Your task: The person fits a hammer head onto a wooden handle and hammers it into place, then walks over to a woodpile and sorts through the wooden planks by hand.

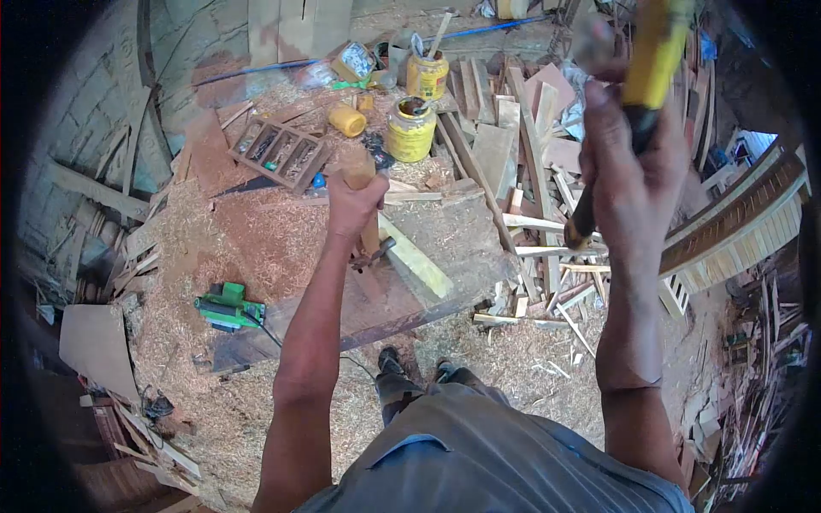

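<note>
Left of frame: green power tool (229, 306), unheld. Centre: left hand (355, 207) clenched around a wooden piece (370, 232) above the worktop (466, 224); pale timber (416, 259) lies just right. Upper right: right hand (631, 162) grasps a raised yellow-and-black tool (657, 56), apart from the wood. Work judged under way; finished portion cannot be determined.

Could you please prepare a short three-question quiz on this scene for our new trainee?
1. Which hand holds the yellow-and-black tool?
2. True or false: a lid covers the sectioned box.
3. What does the left hand grip: (a) a green power tool, (b) a wooden piece, (c) a yellow tub?

Key:
1. The right hand.
2. False; its compartments are open to view.
3. b.
</note>
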### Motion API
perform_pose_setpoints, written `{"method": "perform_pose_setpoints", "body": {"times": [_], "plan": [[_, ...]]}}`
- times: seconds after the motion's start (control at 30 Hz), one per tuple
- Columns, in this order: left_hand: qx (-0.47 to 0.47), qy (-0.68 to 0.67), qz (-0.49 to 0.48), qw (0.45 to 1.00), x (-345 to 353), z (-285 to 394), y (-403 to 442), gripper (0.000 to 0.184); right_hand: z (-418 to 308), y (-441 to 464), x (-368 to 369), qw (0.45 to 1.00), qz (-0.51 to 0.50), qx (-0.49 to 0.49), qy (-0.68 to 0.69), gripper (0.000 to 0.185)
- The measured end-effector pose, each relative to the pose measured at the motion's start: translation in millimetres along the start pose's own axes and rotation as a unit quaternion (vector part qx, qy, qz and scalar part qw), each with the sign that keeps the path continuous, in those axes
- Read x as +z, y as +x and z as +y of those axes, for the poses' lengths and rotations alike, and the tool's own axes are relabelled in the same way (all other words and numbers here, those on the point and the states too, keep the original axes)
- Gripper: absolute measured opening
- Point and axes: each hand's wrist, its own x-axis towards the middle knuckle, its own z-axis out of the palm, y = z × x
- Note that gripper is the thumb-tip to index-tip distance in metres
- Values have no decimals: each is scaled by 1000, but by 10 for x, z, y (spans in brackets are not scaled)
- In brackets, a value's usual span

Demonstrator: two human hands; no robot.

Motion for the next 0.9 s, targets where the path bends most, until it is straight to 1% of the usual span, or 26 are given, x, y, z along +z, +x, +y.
{"method": "perform_pose_setpoints", "body": {"times": [0.03,0.1,0.2,0.3,0.33,0.37,0.43,0.47,0.5,0.53,0.57,0.6,0.63,0.67,0.7,0.73,0.8,0.83,0.87,0.9], "plan": [[6,-10,-4,1000,15,-22,-11,25,-11,-42,-5,999,-20,16,-19,21],[-20,25,-11,999,5,1,-89,25,-7,-65,-39,995,-64,77,-21,22],[-37,72,-32,996,-46,25,-139,23,-5,103,-13,999,-28,-23,-37,22],[-40,76,-35,996,-42,-13,-172,22,-249,456,-42,989,82,-119,-30,27],[-42,69,-32,996,-21,-16,-193,21,-564,554,34,984,138,-110,-32,26],[-50,67,-29,996,-6,-5,-205,21,-653,705,-20,977,168,-126,-43,31],[-67,65,-24,995,-6,19,-210,21,-598,1077,-342,967,194,-122,-114,40],[-64,64,-28,996,-12,36,-209,20,-543,1160,-426,954,189,-131,-190,44],[-62,63,-33,995,-17,48,-216,19,-409,1111,-469,910,174,-195,-323,33],[-61,61,-37,996,-14,36,-230,18,-259,1033,-446,844,153,-256,-447,22],[-57,52,-37,996,-13,-12,-254,19,-73,773,-298,810,119,-300,-489,23],[-49,46,-37,997,-20,-58,-238,19,152,336,-49,841,22,-271,-468,25],[-38,39,-37,998,-26,-82,-221,21,375,-169,214,857,-123,-205,-457,26],[-13,42,-9,999,-17,-60,-289,21,576,-624,420,838,-300,-107,-443,28],[6,48,7,999,12,12,-419,22,728,-949,492,805,-429,-13,-410,31],[40,49,21,998,96,113,-379,24,775,-1062,506,801,-458,23,-384,33],[73,3,18,997,137,140,-387,20,598,-1022,445,829,-437,30,-348,38],[-16,22,-9,1000,-45,12,-443,19,495,-887,395,849,-412,28,-330,41],[-81,37,-29,996,-126,-35,-313,18,352,-739,331,871,-377,20,-313,44],[-31,33,-38,998,-104,-25,-304,15,195,-576,249,895,-337,14,-293,47]]}}
